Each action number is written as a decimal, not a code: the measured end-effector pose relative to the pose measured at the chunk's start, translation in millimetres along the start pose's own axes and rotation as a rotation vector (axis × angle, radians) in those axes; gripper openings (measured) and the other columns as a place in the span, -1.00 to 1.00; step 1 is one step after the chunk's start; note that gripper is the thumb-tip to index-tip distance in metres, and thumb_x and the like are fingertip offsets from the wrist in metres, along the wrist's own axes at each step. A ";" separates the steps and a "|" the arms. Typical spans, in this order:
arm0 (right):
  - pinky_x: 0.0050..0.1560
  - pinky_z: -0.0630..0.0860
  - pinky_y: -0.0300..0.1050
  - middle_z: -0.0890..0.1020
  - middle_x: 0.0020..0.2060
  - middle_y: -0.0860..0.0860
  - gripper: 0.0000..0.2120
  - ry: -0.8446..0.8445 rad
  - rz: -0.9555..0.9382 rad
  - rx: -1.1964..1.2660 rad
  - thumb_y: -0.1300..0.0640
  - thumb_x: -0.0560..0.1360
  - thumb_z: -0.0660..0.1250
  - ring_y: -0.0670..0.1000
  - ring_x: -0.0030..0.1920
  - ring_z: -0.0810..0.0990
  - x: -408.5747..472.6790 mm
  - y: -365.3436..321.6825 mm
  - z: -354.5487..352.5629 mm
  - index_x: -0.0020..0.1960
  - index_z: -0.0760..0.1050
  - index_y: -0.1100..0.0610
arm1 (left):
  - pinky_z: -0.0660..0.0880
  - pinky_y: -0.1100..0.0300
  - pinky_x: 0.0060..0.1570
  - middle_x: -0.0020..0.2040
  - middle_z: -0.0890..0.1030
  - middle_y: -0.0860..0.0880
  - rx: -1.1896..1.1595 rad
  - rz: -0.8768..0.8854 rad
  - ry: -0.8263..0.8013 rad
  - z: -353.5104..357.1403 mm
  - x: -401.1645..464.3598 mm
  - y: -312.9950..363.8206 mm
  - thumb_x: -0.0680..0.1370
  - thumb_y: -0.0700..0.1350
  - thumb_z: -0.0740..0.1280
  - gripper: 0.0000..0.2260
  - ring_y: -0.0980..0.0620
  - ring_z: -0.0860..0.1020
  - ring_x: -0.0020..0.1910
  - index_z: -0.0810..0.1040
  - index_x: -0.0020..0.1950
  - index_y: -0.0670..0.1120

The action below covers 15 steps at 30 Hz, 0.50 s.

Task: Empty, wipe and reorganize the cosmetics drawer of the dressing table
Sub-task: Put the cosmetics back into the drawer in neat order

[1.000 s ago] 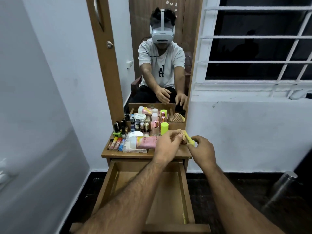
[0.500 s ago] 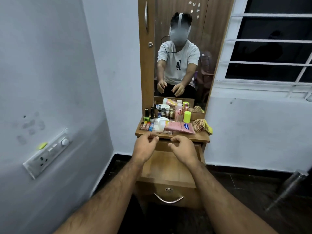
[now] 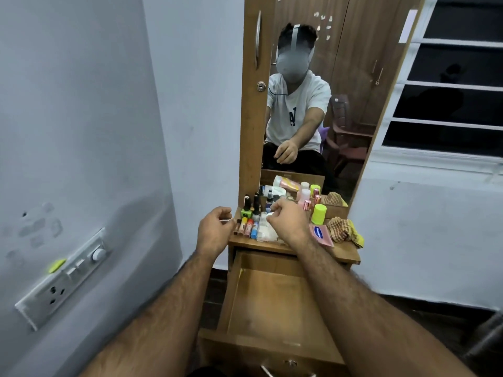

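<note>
Right grip [image 3: 285, 219] over cosmetics [image 3: 249, 227]

Both bare forearms reach forward. The left hand [image 3: 215, 232] hovers with fingers [image 3: 227, 213] loosely curled and holding nothing; the right hand [image 3: 290, 219], slightly farther forward, curls its fingers downward.

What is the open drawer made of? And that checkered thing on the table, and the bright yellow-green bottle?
The drawer looks like wood or wood laminate: brown grain, smooth, slightly shiny floor. The checkered cloth seems soft woven fabric, since it lies crumpled in folds. The yellow-green bottle is probably plastic: even bright colour, smooth matte surface.
</note>
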State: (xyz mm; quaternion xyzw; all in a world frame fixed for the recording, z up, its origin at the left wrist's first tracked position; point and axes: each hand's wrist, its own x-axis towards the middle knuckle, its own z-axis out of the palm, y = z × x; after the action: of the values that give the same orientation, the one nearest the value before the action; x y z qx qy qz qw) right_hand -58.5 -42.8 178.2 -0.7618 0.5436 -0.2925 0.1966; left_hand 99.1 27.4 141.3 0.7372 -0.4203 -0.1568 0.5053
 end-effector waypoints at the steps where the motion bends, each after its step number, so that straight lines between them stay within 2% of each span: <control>1: -0.04 0.58 -0.09 0.68 0.00 -0.03 -0.79 0.016 0.015 -0.032 0.13 0.49 0.41 -0.01 -0.02 0.61 12.9 -1.6 0.6 0.13 0.62 0.02 | 0.42 0.42 -0.15 0.22 0.61 -0.03 0.011 0.004 0.002 4.5 11.3 0.9 0.57 -0.13 0.38 -0.68 0.10 0.54 0.06 0.53 0.33 -0.10; 4: -0.07 0.59 -0.04 0.67 -0.12 -0.04 -0.94 -0.005 0.067 -0.133 0.13 0.44 0.42 0.04 -0.07 0.60 49.7 -3.3 5.7 -0.12 0.60 -0.02 | 0.37 0.45 -0.25 0.19 0.62 -0.02 0.058 0.022 -0.002 21.5 43.7 1.4 0.57 -0.14 0.39 -0.68 0.13 0.53 -0.01 0.53 0.32 -0.09; 6: -0.05 0.58 -0.03 0.66 -0.16 -0.04 -0.90 -0.058 0.087 -0.181 0.12 0.42 0.44 0.06 -0.08 0.60 71.3 -0.9 15.8 -0.24 0.55 -0.01 | 0.40 0.39 -0.21 0.16 0.63 -0.02 0.092 0.021 -0.017 33.9 62.8 -1.8 0.56 -0.15 0.39 -0.70 0.11 0.54 0.00 0.54 0.30 -0.08; 9: -0.02 0.48 -0.06 0.67 -0.15 -0.03 -0.93 -0.118 0.076 -0.289 0.11 0.44 0.45 0.05 -0.04 0.61 92.5 4.3 34.6 -0.19 0.58 -0.01 | 0.47 0.28 -0.06 0.15 0.64 -0.02 0.154 0.027 -0.048 48.6 85.5 -10.7 0.55 -0.15 0.41 -0.71 0.07 0.57 0.05 0.55 0.27 -0.08; 11: -0.03 0.41 -0.05 0.66 -0.15 -0.03 -0.95 -0.140 0.069 -0.327 0.06 0.45 0.46 0.05 -0.03 0.60 102.9 7.6 47.5 -0.12 0.60 -0.01 | 0.46 0.26 -0.05 0.15 0.64 0.00 0.198 0.022 -0.064 55.1 97.5 -17.8 0.54 -0.14 0.42 -0.70 0.08 0.56 0.03 0.55 0.27 -0.08; 15: -0.04 0.47 -0.05 0.64 -0.19 -0.04 -0.79 -0.189 0.041 -0.409 -0.07 0.41 0.49 0.06 -0.06 0.62 116.1 9.9 65.6 -0.18 0.52 0.02 | 0.47 0.24 -0.05 0.15 0.64 0.02 0.277 0.006 -0.086 66.4 115.2 -31.7 0.54 -0.08 0.43 -0.69 0.08 0.56 0.03 0.56 0.27 -0.06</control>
State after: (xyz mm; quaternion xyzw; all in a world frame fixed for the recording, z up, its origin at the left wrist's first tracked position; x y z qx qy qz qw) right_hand 5.3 -156.8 149.7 -0.7987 0.5859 -0.0994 0.0943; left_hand 139.0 -98.7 106.6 0.7911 -0.4614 -0.1276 0.3808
